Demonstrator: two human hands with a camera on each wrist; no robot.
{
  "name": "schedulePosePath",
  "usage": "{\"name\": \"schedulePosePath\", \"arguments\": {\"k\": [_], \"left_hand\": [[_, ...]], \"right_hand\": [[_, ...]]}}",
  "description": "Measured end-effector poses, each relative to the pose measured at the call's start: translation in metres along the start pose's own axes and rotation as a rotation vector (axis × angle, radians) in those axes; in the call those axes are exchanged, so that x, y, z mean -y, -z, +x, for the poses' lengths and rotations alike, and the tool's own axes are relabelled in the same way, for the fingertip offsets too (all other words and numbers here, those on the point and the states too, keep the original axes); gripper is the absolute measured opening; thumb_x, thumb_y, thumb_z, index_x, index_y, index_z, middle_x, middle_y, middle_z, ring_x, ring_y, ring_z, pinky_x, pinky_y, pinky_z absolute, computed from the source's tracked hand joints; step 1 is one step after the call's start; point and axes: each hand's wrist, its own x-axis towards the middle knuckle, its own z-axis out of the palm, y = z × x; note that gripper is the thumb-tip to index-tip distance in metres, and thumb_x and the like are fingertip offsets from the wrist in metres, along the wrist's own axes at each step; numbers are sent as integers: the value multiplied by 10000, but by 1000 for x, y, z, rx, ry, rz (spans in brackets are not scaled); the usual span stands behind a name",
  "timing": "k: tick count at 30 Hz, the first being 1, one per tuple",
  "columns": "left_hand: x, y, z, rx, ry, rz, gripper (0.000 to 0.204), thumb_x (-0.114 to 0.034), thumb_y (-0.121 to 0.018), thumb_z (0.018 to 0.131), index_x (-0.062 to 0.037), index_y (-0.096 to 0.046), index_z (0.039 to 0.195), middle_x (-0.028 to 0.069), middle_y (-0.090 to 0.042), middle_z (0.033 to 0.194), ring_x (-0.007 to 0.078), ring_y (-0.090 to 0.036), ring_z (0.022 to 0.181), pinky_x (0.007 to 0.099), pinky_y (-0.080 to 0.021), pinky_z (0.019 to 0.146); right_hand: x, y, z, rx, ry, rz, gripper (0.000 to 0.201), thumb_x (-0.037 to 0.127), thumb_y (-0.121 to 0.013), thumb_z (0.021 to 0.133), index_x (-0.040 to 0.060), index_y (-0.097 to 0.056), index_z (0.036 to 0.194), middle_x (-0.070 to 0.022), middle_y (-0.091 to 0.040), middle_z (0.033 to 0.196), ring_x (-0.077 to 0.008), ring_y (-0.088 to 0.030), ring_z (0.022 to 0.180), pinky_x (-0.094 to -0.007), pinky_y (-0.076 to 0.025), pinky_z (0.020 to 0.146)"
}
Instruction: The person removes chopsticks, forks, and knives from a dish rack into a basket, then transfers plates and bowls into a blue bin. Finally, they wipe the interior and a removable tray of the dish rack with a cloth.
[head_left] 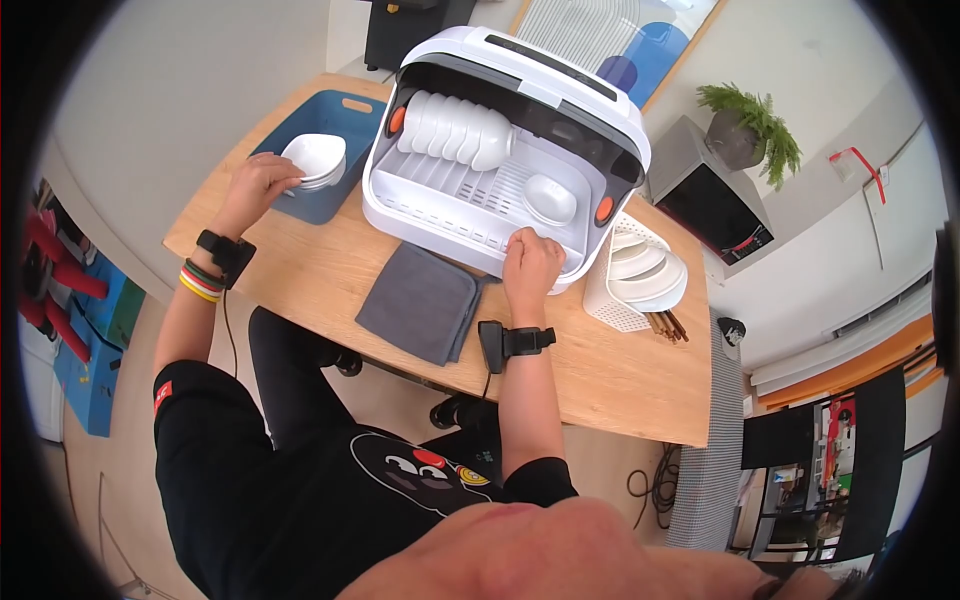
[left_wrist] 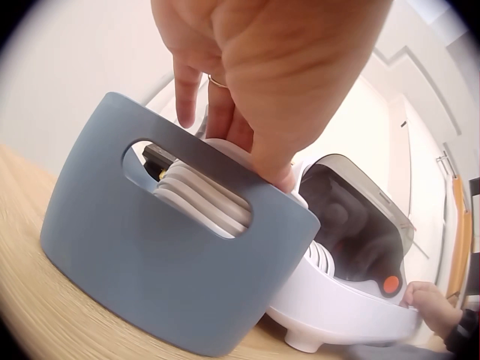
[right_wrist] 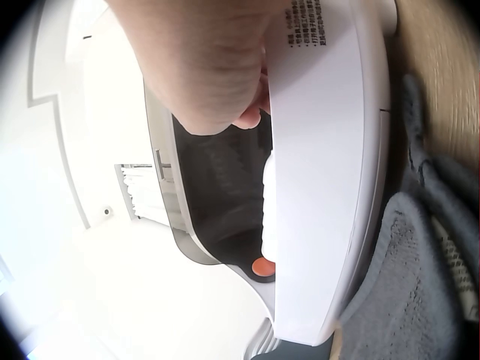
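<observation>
White bowls (head_left: pixel 318 158) in downturned left fingers (left_wrist: pixel 187 94)

On the table (head_left: pixel 620 390), a bin (head_left: pixel 320 205) with bowls (head_left: pixel 315 157) in it stands left of the dish rack (head_left: pixel 430 205), a cloth (head_left: pixel 420 303) before it, a basket (head_left: pixel 608 300) right.

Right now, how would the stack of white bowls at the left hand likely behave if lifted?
The stack of white bowls looks stiff, judging by its clean rims. Its smooth surfaces may be slippery. The bowls sit nested, so they could separate if the left hand lifts only the top one.
</observation>
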Motion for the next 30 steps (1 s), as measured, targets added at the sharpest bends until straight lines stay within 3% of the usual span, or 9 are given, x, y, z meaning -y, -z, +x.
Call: {"name": "schedulePosePath", "arguments": {"k": [3,7,9,14,17,21,22,30], "left_hand": [[-4,1,0,72,64,17,135,-165,-600,845,-54,-676,859,58,-668,860,230,-616,863,387,-407,953],[-23,2,11,35,47,52,146,-169,-586,861,-54,-674,877,51,-669,895,218,-608,915,389,-387,977],[-35,-2,20,-47,6,1,150,-170,-577,874,-57,-673,895,49,-671,914,207,-605,944,391,-378,986],[-76,-21,61,-10,-127,-145,149,-166,-580,877,-52,-667,916,58,-669,918,221,-603,955,380,-382,981],[-98,-45,88,77,-231,-221,147,-135,-582,868,-55,-663,960,78,-656,987,244,-589,986,388,-398,968],[-133,-88,127,171,-336,-408,155,-138,-598,847,-53,-658,963,108,-649,978,286,-594,929,379,-454,847],[-139,-102,135,200,-368,-460,159,-141,-600,836,-57,-657,958,110,-650,974,300,-595,903,378,-467,803],[-170,-187,174,383,-400,-341,226,-112,-627,793,-72,-647,1014,128,-641,1007,314,-588,949,392,-454,839]], "right_hand": [[1,0,0,-21,0,13,108,61,-517,753,78,-558,654,-74,-573,609,-256,-526,652,-380,-355,836],[3,2,0,-8,-25,25,106,70,-518,767,79,-555,668,-73,-565,602,-255,-530,660,-385,-351,875],[4,3,0,-9,-14,28,101,82,-521,780,80,-553,684,-71,-555,594,-253,-534,665,-395,-345,900],[0,0,-1,-25,-3,57,98,80,-528,782,78,-550,687,-76,-556,598,-269,-532,662,-399,-369,863],[-1,0,-1,-12,-14,80,87,70,-535,774,71,-552,689,-85,-567,612,-285,-534,664,-398,-398,781],[2,1,0,1,-66,131,70,59,-543,764,56,-555,695,-108,-582,639,-308,-540,666,-407,-413,647],[2,1,0,-2,-69,129,70,59,-543,764,56,-555,695,-108,-582,639,-308,-540,666,-407,-413,647],[1,2,0,-38,-53,178,61,55,-544,761,46,-554,701,-123,-577,644,-319,-534,659,-422,-413,621]]}}
